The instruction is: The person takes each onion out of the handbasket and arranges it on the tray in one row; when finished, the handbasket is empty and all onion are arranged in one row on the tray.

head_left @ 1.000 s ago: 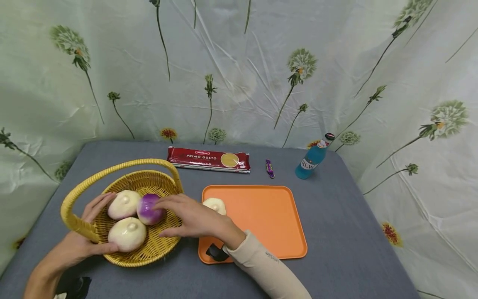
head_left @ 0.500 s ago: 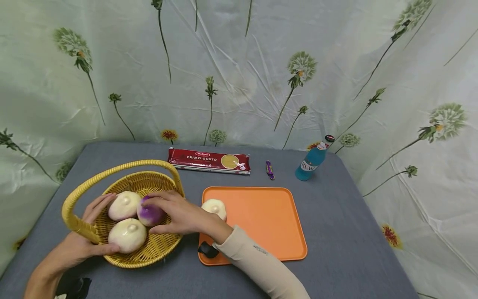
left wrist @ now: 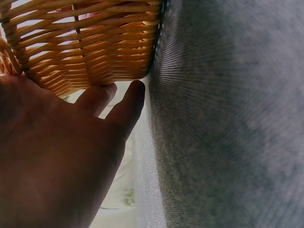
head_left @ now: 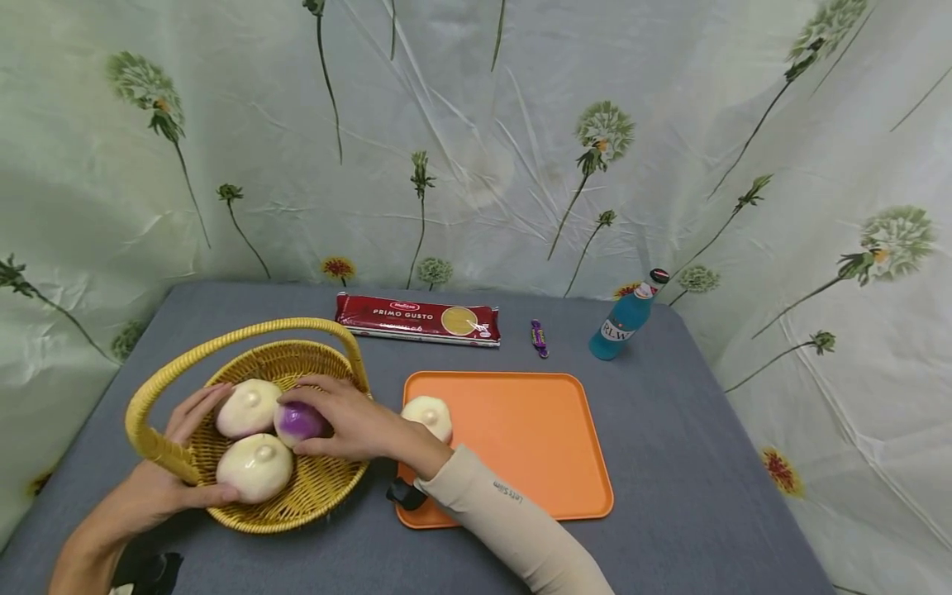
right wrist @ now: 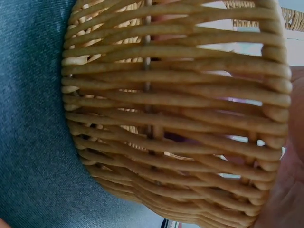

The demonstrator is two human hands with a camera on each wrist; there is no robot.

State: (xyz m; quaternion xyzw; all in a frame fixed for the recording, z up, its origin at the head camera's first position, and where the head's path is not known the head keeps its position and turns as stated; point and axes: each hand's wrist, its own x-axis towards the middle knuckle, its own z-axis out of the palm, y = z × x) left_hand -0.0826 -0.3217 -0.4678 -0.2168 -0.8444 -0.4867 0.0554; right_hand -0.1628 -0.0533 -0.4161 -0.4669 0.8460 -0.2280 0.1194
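- Purple onion (head_left: 301, 421) sits inside the basket (head_left: 323, 489), held between the thumb and fingers of the right hand (head_left: 353, 421), which curl around it.
- Left hand (head_left: 159, 475) grips the basket's side, thumb over the rim; the left wrist view shows two of its fingers outside the woven wall.
- One white onion (head_left: 249, 408) lies in the basket near the left fingertips, and a second white onion (head_left: 255, 468) beside the left thumb.
- Basket handle (head_left: 283, 325) rises by the left hand and comes down just beyond the right hand.
- Orange tray (head_left: 528, 446) lies right of the right hand, with a third white onion (head_left: 428, 417) at its edge beyond the right wrist.
- Red packet (head_left: 416, 321), small purple sweet (head_left: 539, 339) and blue bottle (head_left: 619, 326) are beyond both hands, toward the back of the counter (head_left: 692, 463).
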